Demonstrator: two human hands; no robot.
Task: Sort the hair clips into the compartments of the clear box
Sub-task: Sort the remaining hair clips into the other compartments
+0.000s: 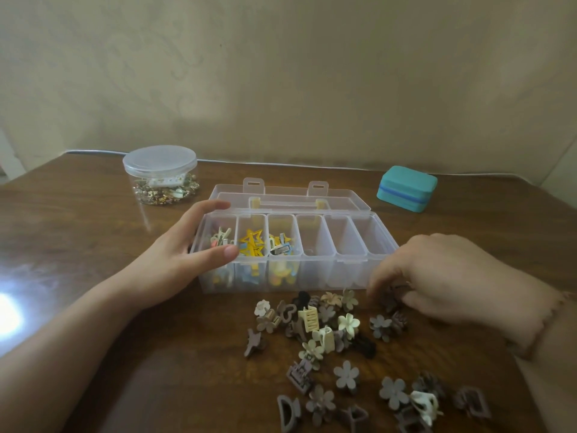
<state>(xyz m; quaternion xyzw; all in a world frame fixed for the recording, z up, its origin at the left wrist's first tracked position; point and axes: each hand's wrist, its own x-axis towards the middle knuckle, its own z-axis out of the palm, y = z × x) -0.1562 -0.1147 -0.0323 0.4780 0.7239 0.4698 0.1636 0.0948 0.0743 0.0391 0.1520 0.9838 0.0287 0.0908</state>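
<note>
The clear box (pixel 346 270) stands open on the table, lid laid back. Its three left compartments hold small clips, among them yellow star clips (pixel 251 243); the three right ones look empty. My left hand (pixel 187 245) grips the box's left end, thumb on the front rim, fingers on the back rim. A pile of hair clips (pixel 327 326) in brown, grey and cream, many flower-shaped, lies in front of the box. My right hand (pixel 437 276) rests at the pile's right edge, its fingertips closed on a dark brown clip (pixel 390 300) that is mostly hidden.
A round clear tub (pixel 160 173) with a lid, holding gold trinkets, stands at the back left. A teal zip case (pixel 406 189) sits at the back right. More clips (pixel 415 398) lie near the table's front edge. A bright glare spot marks the left of the table.
</note>
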